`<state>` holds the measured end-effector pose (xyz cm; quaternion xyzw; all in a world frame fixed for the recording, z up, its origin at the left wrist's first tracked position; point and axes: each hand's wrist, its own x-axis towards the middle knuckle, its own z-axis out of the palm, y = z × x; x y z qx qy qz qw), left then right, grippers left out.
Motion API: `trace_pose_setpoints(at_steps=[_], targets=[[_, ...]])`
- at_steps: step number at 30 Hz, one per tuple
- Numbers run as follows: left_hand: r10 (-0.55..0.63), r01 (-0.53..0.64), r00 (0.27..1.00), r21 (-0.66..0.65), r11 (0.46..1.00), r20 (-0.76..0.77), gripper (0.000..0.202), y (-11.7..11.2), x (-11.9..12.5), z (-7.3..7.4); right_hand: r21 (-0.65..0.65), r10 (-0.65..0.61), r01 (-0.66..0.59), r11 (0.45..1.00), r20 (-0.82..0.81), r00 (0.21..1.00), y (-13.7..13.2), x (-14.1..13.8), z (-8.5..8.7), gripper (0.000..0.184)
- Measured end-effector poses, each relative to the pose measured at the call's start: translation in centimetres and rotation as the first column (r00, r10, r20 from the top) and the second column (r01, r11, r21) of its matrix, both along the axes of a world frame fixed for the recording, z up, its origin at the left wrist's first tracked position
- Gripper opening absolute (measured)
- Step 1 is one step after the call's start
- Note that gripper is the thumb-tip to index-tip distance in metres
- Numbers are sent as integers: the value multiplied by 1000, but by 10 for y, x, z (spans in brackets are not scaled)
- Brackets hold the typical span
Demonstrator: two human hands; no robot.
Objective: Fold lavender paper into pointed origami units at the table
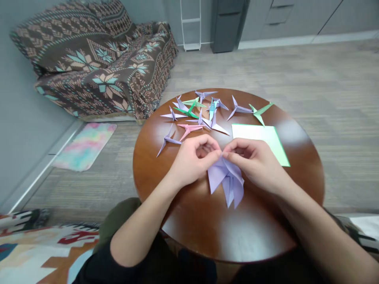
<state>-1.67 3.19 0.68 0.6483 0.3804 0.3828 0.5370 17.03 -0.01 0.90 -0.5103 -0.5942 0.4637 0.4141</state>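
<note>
A partly folded sheet of purple origami paper (226, 177) hangs from my fingertips over the round wooden table, its pointed flaps spread open toward me. My left hand (199, 156) pinches the top of the paper between thumb and index finger. Close beside it, my right hand (251, 157) pinches the same top edge, so the two thumbs nearly meet. The fingers cover that upper tip of the paper. Just beyond my right hand lies a stack of light green paper (266, 138) with a whitish sheen.
Several folded paper cranes lie on the far left of the table (192, 236), among them a pink crane (189, 128) and a dark green crane (189, 109). A light green crane (260, 113) lies behind the paper stack. A covered sofa (118, 67) stands beyond at left.
</note>
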Motion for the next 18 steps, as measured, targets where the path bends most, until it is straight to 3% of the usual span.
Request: trace_pose_setpoints(at_steps=[5,11,16,18], targets=[[16,-12,997,58,998,-76,4,-2,3,-4,25,-21,19,999,78,997,-1,-2,1,9],[2,-2,999,9,1000,-43,3,1,0,-3,49,-3,-3,999,128,992,-3,-3,2,8],[222,-211,975,199,957,-32,8,12,-14,5,64,-34,25,998,147,989,-3,-3,2,7],[172,-155,984,232,960,-54,9,12,-16,8,65,-29,20,998,149,988,-2,-3,2,8]])
